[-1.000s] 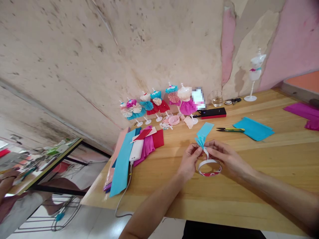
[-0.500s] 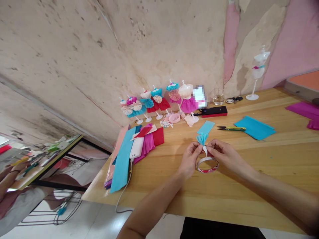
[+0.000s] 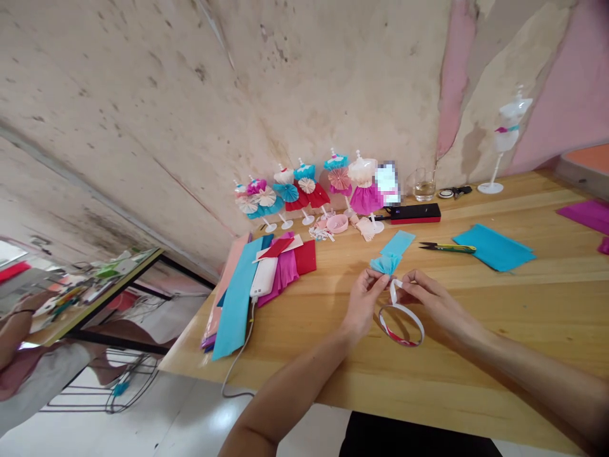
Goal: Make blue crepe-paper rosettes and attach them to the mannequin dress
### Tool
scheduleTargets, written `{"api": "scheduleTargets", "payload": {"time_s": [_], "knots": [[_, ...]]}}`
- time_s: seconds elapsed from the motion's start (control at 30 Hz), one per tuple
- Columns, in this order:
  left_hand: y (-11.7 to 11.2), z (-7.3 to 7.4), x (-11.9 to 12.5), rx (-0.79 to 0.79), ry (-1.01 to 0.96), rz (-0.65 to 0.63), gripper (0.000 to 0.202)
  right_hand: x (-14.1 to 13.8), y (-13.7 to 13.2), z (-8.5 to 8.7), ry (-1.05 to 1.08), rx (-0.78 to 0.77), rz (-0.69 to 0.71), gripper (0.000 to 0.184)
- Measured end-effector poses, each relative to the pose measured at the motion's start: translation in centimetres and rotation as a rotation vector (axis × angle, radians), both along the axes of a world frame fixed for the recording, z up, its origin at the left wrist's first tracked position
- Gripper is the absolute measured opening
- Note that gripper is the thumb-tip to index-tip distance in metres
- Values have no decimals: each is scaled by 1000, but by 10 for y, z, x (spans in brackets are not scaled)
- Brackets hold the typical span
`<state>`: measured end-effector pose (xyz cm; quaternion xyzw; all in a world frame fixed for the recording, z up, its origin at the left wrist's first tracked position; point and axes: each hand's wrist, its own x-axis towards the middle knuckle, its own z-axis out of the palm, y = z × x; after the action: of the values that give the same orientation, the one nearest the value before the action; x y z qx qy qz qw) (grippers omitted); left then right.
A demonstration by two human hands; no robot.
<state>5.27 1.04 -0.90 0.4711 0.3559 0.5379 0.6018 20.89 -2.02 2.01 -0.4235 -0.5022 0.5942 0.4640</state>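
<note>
Between the fingertips of my left hand (image 3: 364, 301) is pinched a gathered piece of light blue crepe paper (image 3: 384, 263), its pleats fanned out at the top. My right hand (image 3: 425, 292) pinches a white strip of tape beside it. That strip runs down to a thin tape roll (image 3: 402, 325) with a white rim and a red-and-white inner ring, hanging below both hands. Just behind the gathered paper lies a flat light blue paper strip (image 3: 399, 242). Yellow-green thread snips (image 3: 447, 247) lie beyond my right hand, near a folded blue crepe sheet (image 3: 495, 249).
Small dress stands (image 3: 304, 184) in paper outfits line the wall. A pink dish (image 3: 337, 223), a black-and-red box (image 3: 415, 214) and a glass (image 3: 423, 185) stand at the back. A white power bank (image 3: 263, 276) and coloured papers (image 3: 238, 304) lie left. Another person's arm (image 3: 19, 317) is at the far-left table.
The gathered paper has tipped to the left and fanned wider. The tape roll hangs slightly lower and has turned, with the strip now bent at my right fingertips. The view has shifted slightly.
</note>
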Motion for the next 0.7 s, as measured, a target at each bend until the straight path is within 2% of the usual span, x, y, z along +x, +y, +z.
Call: {"api": "scheduleTargets", "payload": {"time_s": [0.2, 0.57, 0.7], "knots": [[-2, 1, 0, 31, 44, 34, 23, 1, -4, 4, -59, -63, -33, 32], [-4, 5, -2, 155, 236, 112, 23, 4, -1, 0, -131, -8, 18, 45], [-2, 8, -5, 222, 290, 118, 22, 2, -3, 5, -109, 21, 34, 37]]}}
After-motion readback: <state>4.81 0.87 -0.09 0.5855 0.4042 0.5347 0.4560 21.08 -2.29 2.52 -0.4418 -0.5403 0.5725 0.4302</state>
